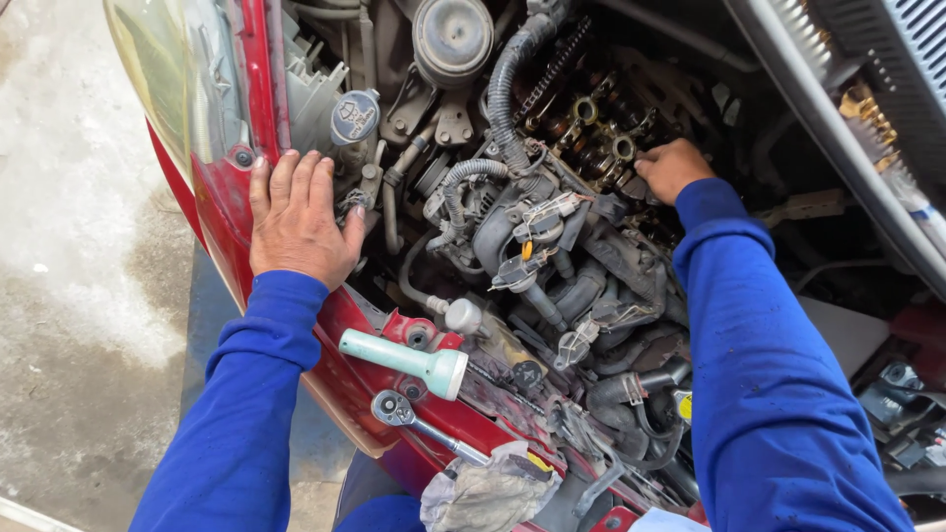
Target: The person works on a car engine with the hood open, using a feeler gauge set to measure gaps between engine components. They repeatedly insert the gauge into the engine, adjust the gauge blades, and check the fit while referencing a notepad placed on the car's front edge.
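My left hand (298, 219) lies flat and open on the red front edge of a car's engine bay (229, 212), fingers spread, holding nothing. My right hand (670, 167) reaches deep into the bay and rests on the exposed top of the engine (591, 133), where a timing chain and valve gear show. Its fingers are curled down among the parts; whether they grip anything is hidden. Both arms wear blue sleeves.
A pale green flashlight (409, 360) and a ratchet wrench (419, 424) lie on the red front panel, with a grey rag (488, 493) beside them. Black hoses and wiring connectors (537, 232) crowd the middle. A radiator (887, 59) stands at the upper right; stained concrete floor (79, 296) lies left.
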